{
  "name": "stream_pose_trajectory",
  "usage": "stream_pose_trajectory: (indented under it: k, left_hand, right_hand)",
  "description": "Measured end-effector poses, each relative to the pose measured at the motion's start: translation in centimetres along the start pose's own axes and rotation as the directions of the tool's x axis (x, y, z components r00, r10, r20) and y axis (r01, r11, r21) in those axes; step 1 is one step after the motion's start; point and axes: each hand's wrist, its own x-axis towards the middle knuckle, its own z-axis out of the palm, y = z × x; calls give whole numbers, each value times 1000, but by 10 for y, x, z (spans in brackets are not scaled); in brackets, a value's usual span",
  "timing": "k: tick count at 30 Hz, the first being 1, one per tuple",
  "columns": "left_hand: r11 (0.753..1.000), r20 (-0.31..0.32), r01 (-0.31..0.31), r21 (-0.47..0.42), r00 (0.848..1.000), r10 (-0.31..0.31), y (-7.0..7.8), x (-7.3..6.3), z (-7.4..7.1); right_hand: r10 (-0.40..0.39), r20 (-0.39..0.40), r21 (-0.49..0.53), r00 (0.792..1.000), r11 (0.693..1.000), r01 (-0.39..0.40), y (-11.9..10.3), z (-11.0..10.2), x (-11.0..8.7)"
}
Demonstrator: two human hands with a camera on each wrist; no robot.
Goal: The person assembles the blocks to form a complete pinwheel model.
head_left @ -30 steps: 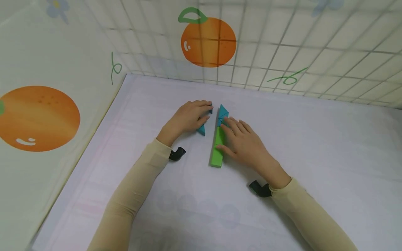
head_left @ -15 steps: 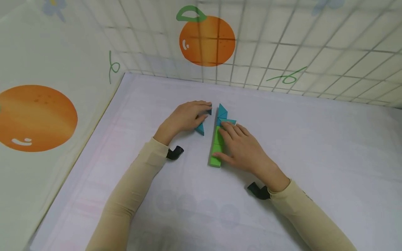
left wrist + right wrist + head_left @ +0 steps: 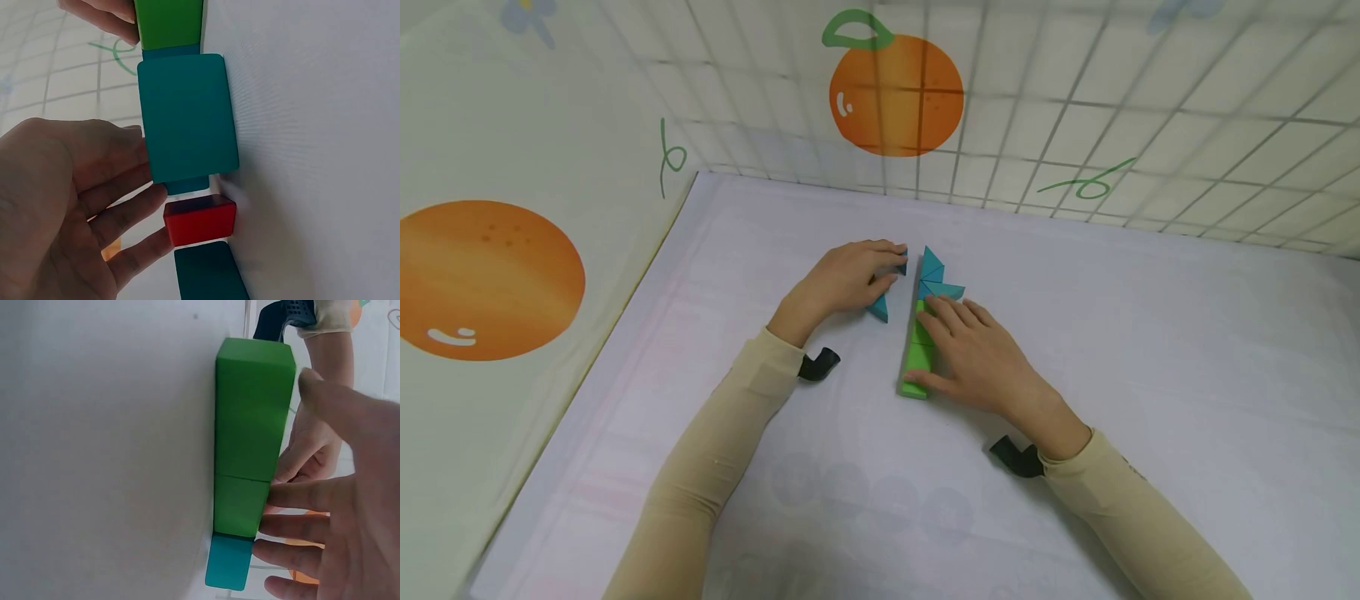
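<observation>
On the white worktop (image 3: 1112, 333) we see a green row (image 3: 917, 354) of two blocks set end to end, and we take our bearings from it. At its far end, touching it, sit blue triangular blocks (image 3: 932, 265), and one more blue wedge (image 3: 952, 291) juts out to the right just beyond that end. Our right hand (image 3: 988, 362) lies along the right side of the green row, thumb on its near part and fingertips at its far part; its grip is loose, the fingers fairly straight, touching the green row without curling round it. Our left hand (image 3: 842, 277) is left of the green row's far end, apart from it, over a blue corner piece (image 3: 879, 309) and a second blue piece (image 3: 903, 263). The left wrist view shows a red block (image 3: 200, 222) among blue-green ones there, fingertips against it; that grip is relaxed too, thumb and fingers spread, clasping nothing that we can make out. Beige sleeves (image 3: 737, 433) reach in from the near side of the green row, each with a black curved fitting (image 3: 820, 365) at the cuff. Well beyond the green row's far end stands a tiled wall (image 3: 1045, 125) bearing an orange fruit print (image 3: 897, 96).
</observation>
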Motion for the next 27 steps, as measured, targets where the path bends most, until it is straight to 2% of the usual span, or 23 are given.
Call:
stream_pose_trajectory:
  k: [15, 27]
  left_hand:
    - [1000, 1, 7, 9, 1000, -7, 2, -1, -1]
    - [1000, 5, -7, 24, 1000, 7, 1, -2, -2]
  right_hand:
    - [-22, 24, -14, 999, 1000, 23, 2, 0, -2]
    - [-3, 75, 23, 997, 1000, 1, 0, 0, -1]
